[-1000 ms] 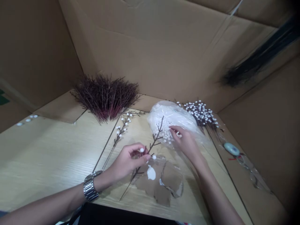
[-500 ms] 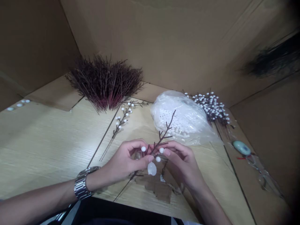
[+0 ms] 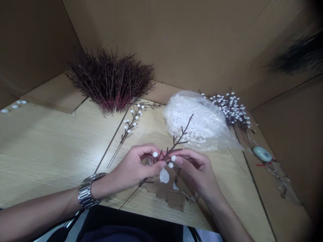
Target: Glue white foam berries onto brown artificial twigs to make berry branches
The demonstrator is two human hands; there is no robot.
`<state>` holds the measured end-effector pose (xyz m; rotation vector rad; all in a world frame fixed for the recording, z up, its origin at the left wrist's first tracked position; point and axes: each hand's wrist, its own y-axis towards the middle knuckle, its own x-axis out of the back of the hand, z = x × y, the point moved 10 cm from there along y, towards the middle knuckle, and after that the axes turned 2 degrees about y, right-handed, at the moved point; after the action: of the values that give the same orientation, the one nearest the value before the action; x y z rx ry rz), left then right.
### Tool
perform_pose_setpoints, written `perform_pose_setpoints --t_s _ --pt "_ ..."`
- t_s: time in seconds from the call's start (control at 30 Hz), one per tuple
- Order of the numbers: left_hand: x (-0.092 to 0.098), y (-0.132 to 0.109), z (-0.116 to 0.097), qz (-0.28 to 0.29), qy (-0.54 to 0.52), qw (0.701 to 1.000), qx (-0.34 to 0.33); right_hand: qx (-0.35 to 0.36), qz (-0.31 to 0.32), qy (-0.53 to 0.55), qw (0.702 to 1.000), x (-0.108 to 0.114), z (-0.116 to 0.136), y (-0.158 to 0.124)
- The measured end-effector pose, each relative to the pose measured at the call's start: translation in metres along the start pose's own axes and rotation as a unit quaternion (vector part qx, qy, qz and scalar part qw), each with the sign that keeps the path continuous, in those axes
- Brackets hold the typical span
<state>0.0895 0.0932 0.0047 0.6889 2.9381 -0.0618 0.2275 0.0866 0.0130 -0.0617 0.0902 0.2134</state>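
Observation:
A dark brown artificial twig (image 3: 178, 140) slants between my hands, its bare tip pointing up and right and its stem running down to the left. My left hand (image 3: 141, 163) pinches it near the middle between thumb and fingers. With thumb and forefinger, my right hand (image 3: 195, 168) grips a small white berry (image 3: 173, 158) close to one side shoot. Another white berry (image 3: 171, 165) shows just below it, and one more white ball (image 3: 155, 154) is by my left forefinger. Under my left thumb tip is a translucent whitish blob (image 3: 164, 175).
Behind lie a heap of bare twigs (image 3: 111, 80), a finished-looking berried twig (image 3: 131, 125), a plastic bag of white berries (image 3: 199, 124) and a pile of berried twigs (image 3: 233, 109). A pale green oval object (image 3: 262, 153) and glasses (image 3: 284, 183) lie right. Cardboard walls (image 3: 164, 40) surround the table.
The camera view has shifted slightly, so the things on the table appear a little higher. Both hands keep their hold, with the twig and berry in nearly the same position between them.

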Motion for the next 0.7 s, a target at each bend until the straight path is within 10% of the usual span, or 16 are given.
perform_pose_setpoints --t_s 0.7 --pt "-0.003 -0.002 0.021 0.015 -0.019 0.996 0.08 0.041 -0.016 -0.043 0.998 -0.002 0.007 -0.002"
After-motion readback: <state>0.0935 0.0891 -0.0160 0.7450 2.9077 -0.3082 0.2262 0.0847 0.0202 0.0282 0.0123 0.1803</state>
